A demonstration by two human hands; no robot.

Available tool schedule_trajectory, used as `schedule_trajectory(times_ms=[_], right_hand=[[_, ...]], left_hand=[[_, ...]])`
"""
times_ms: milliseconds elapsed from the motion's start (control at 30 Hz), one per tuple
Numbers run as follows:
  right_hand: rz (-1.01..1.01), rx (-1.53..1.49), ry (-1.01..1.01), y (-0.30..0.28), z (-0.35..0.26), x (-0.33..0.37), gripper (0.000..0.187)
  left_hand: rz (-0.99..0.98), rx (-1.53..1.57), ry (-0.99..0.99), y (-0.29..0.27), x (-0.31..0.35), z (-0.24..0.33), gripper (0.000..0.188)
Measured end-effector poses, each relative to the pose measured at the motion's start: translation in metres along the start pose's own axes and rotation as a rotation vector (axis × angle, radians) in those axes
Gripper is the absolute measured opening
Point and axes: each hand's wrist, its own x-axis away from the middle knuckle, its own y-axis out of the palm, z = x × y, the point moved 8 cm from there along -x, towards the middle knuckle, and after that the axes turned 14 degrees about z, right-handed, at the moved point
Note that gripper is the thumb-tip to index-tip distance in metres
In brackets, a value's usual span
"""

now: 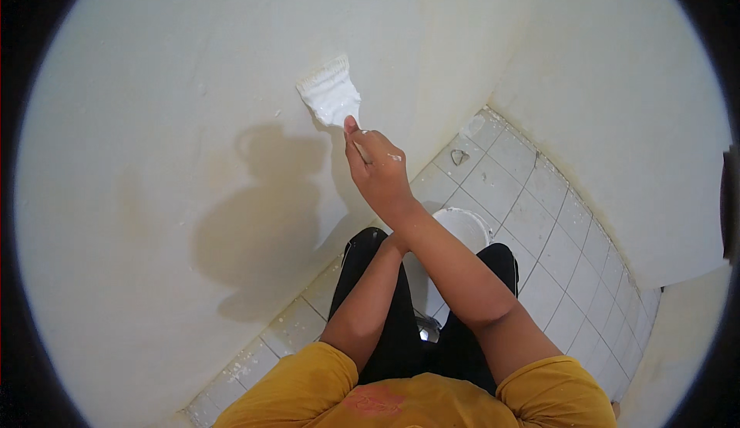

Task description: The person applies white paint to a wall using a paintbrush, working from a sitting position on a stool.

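Note:
My right hand [380, 170] is closed around the handle of a flat paintbrush [331, 98], the thumb lying along it. Thick white paint coats the brush, and its pale bristles meet the off-white wall [154, 81] or come very close to it. White smears show on the knuckles. My left forearm [366, 293] reaches up to my right forearm and passes beneath it; the left hand is hidden there, so its fingers cannot be made out. Between my knees stands a white bucket [487, 229], partly covered by my right forearm.
Pale floor tiles [532, 220] spotted with white run along the wall base. A small loop-shaped object [459, 156] lies near the corner. Another pale wall [617, 112] rises on the right. Something shiny [428, 328] shows between my legs. A dark object [729, 204] sits at the right rim.

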Motion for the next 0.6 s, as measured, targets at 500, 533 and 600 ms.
schedule_trajectory(times_ms=[500, 533, 600], right_hand=[[-0.815, 0.499, 0.075, -0.028, 0.022, 0.016, 0.017], [-0.808, 0.503, -0.088, -0.025, 0.004, -0.006, 0.016], [-0.909, 0.599, -0.288, -0.001, -0.010, -0.033, 0.014]], left_hand=[[-0.095, -0.071, -0.083, -0.026, 0.029, 0.026, 0.053], [-0.101, -0.076, -0.089, -0.032, 0.033, 0.028, 0.053], [-0.108, -0.087, -0.112, -0.033, 0.042, 0.029, 0.053]])
